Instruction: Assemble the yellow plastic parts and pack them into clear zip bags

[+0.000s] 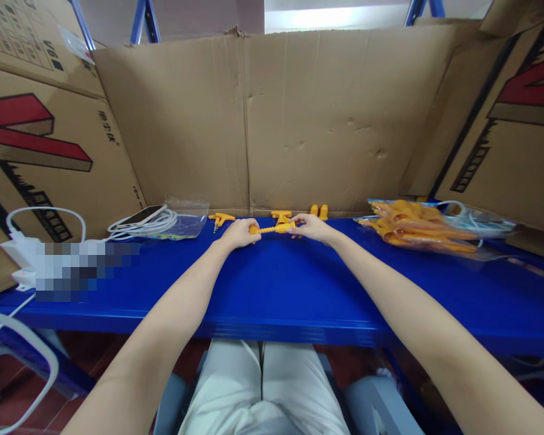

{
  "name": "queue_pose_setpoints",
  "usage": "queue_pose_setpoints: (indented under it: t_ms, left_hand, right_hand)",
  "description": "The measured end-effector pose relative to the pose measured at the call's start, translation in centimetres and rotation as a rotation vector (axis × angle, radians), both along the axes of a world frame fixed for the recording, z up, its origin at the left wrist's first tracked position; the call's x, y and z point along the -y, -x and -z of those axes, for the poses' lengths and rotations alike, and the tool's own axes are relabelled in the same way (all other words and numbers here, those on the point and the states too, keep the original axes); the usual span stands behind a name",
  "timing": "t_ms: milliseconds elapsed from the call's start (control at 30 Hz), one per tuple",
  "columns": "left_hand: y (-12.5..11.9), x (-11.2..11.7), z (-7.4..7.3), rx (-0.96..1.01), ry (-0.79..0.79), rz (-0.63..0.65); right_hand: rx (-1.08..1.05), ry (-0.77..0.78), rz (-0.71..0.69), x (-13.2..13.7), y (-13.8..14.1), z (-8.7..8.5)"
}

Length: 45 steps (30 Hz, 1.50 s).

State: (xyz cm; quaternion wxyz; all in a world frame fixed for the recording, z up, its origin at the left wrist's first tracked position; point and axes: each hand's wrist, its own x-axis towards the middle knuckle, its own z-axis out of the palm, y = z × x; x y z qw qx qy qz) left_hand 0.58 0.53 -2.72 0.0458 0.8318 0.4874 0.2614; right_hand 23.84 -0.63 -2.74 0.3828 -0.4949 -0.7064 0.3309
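My left hand [242,233] is closed on the rounded left end of an orange-yellow plastic threaded rod [267,229], which lies level between my hands. At the rod's right end sits a wider sleeve of the same colour [284,228], pinched in the fingers of my right hand [312,228]. Whether rod and sleeve are one piece, I cannot tell. Just behind them stands an orange-yellow T-shaped handle [281,215]. Another T-shaped handle [222,219], with a small metal spiral hanging from it, lies beyond my left hand. Two small orange-yellow caps [319,211] stand behind my right hand.
Cardboard walls [321,121] enclose the blue tabletop [281,284] at the back and sides. A clear bag of orange parts [417,226] lies on the right. On the left are a phone [144,215], coiled white cable [156,225], a plastic bag [188,220] and a white plug [25,254].
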Motion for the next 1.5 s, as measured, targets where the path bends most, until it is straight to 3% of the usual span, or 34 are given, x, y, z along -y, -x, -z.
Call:
queue_pose_setpoints:
  t_ms: [200,433,633,1000,1133,1267,1500]
  left_hand:
    - [0.0,0.1,-0.2,-0.007,-0.001,0.009]
    - [-0.1,0.6,-0.5,-0.018,-0.017,-0.017]
    - [-0.1,0.8,-0.7,-0.034,-0.047,-0.024]
    - [-0.2,0.9,-0.7,-0.006,-0.045,-0.025]
    - [-0.2,0.7,-0.6,0.012,-0.037,-0.044]
    - [-0.2,0.6,-0.6,0.008,-0.035,-0.059]
    - [-0.2,0.5,-0.6,-0.036,-0.088,-0.054]
  right_hand:
    - [0.009,0.013,-0.030,0.4,0.1,-0.2]
    - [-0.200,0.157,-0.144,0.6,-1.2,-0.6]
    - [-0.180,0.258,-0.171,1.2,-1.2,-0.8]
    - [-0.101,0.365,-0.068,0.7,-0.5,-0.4]
    - [-0.130,0.435,-0.119,1.0,-0.8,-0.7]
    - [-0.226,0.372,-0.202,1.1,-1.4,-0.8]
    - [-0.233,0.326,-0.164,0.9,-1.4,-0.8]
